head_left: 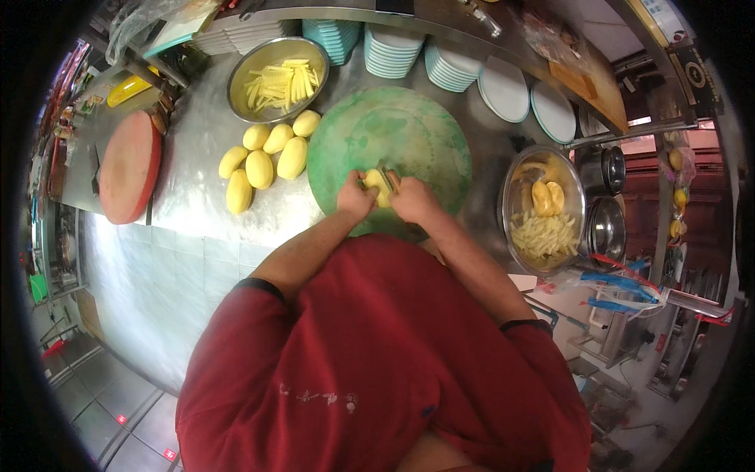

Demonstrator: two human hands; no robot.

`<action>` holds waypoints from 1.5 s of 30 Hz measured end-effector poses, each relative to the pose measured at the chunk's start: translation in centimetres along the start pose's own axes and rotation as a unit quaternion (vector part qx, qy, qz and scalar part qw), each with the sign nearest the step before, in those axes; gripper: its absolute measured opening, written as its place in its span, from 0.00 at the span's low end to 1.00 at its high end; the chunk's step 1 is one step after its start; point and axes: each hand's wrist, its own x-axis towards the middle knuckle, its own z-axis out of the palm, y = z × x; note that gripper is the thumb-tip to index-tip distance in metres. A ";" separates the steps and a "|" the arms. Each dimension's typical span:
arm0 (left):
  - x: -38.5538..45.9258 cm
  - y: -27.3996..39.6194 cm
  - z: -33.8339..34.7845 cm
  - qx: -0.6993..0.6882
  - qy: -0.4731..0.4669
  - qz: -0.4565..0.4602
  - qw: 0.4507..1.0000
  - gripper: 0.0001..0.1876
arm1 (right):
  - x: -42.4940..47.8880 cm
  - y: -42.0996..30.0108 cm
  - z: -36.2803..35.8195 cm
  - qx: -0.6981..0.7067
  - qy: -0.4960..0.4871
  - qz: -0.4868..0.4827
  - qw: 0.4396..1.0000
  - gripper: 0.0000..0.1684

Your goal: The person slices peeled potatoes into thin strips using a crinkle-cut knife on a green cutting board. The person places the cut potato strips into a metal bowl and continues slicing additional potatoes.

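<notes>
Over the near part of a round green chopping board (392,135), my left hand (357,197) holds a peeled potato (377,186) by its left side. My right hand (411,197) grips a cutting tool with a brown handle (394,180) against the potato's right side; whether it is a knife or a peeler I cannot tell. Several whole peeled potatoes (259,169) lie on the steel table left of the board. Behind them a steel bowl (236,97) holds cut potato sticks (283,85).
Right of the board, a steel basin (506,206) holds cut pieces (545,233) and yellow lumps (547,199). Stacked dishes (394,53) and two oval plates (503,91) line the back under a shelf. A round pink board (130,168) and a dark knife (94,169) lie far left.
</notes>
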 end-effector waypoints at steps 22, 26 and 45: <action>0.5 -0.6 0.0 -0.016 0.022 0.009 1.000 0.22 | -0.3 -4.3 -2.0 -0.026 -0.001 0.034 0.999 0.15; 0.7 -1.8 0.5 0.019 0.040 0.034 0.998 0.22 | 0.4 -3.6 -0.2 -0.038 -0.021 0.051 0.998 0.15; 0.6 -1.5 0.3 0.009 0.051 0.054 0.997 0.21 | -0.4 -5.0 -1.6 -0.011 0.001 0.018 1.000 0.16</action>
